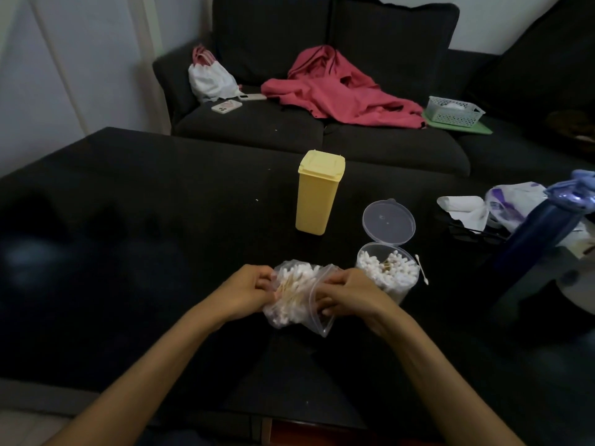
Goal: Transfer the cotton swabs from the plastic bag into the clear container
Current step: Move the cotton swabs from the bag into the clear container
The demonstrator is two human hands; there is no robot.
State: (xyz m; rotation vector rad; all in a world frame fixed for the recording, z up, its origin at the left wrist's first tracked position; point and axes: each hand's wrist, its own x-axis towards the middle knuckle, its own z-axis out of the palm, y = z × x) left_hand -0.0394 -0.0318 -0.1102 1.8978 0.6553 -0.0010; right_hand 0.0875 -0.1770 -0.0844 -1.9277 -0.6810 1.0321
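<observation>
While the plastic bag (297,297) lies on the dark surface (145,239), both hands grasp it: left hand (246,292) pinches its left edge, right hand (346,294) grips its right side near the zip opening. Cotton swabs (289,284) fill the bag. Just right of the bag stands the clear container (388,272), lid (389,222) hinged open, already packed with upright swabs. One loose swab (421,268) lies beside the container's right wall. Beyond the bag stands a closed yellow box (317,193).
</observation>
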